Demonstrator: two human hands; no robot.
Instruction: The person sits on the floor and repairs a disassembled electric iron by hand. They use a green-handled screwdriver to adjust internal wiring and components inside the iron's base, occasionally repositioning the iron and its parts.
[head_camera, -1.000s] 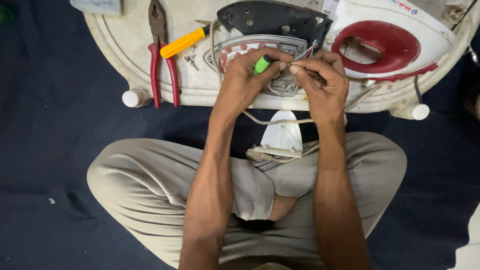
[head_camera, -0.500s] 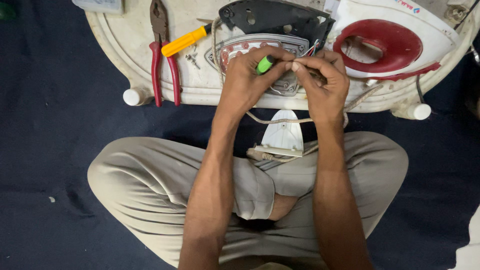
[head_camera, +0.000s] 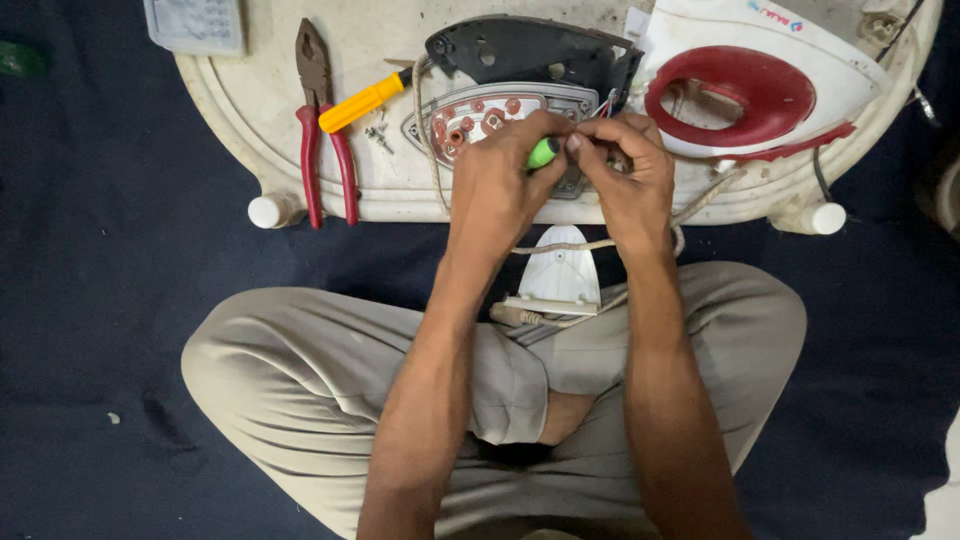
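Green-handled tool and thin wires staying pinched over the opened iron.

Compared with 1 second earlier, both hands are sitting almost unchanged, only working slightly at the fingertips, so the fiddling at the wires looks ongoing. Left hand (head_camera: 500, 185) is curling closed around the green-handled tool (head_camera: 543, 153); right hand (head_camera: 625, 175) is pinching the thin wires (head_camera: 608, 105) between thumb and forefinger. Both wrists are bending down over the iron's soleplate (head_camera: 480, 115) on the white tray (head_camera: 400, 195), beside the red pliers (head_camera: 322, 120).

Red-handled pliers (head_camera: 322, 125) lie at the left end of the cream tray (head_camera: 240, 100); a yellow-handled screwdriver (head_camera: 365, 100) just beside them — small screws (head_camera: 378, 136) underneath it.
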